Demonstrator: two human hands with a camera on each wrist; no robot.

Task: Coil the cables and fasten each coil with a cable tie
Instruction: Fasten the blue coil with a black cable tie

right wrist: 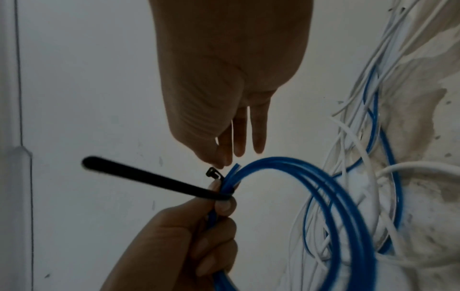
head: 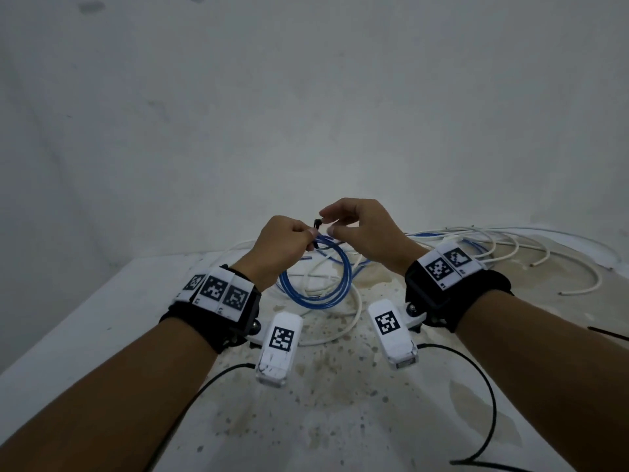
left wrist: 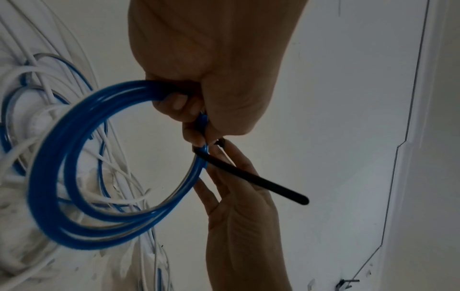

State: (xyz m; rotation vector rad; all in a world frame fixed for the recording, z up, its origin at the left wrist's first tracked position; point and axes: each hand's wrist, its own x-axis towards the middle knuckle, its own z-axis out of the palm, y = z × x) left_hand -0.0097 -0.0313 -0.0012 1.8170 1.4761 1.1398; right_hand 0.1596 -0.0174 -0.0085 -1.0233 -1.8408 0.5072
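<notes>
Hands first: left hand [head: 284, 245] is clamped around the top of the blue cable coil [head: 316, 277], fingers curled round the bunched strands, holding it up off the bench [head: 102, 318] so the loop hangs down. In the right wrist view you can see the cut ends of the blue cable poking up just past the left thumb.

Black cable tie [right wrist: 154, 179] is already looped round the bundle right at the grip point. Its long tail sticks out sideways, away from the coil, and the little square head stands up beside the strand ends.

Right hand [head: 362, 233] is hovering just over that spot with fingers mostly straight and pointing down. Its fingertips [right wrist: 220, 161] sit right next to the tie head, touching or nearly so, honestly can't tell which. It isn't wrapped around anything as far as I can see, so I'd call it loose.

Behind and under the coil there's a messy heap of white cables [head: 476, 243] with more blue cable mixed in, all sprawled over the stained, speckled part of the bench. Both wrists wear black straps with white marker tags and a camera, and thin black leads trail back off them.
</notes>
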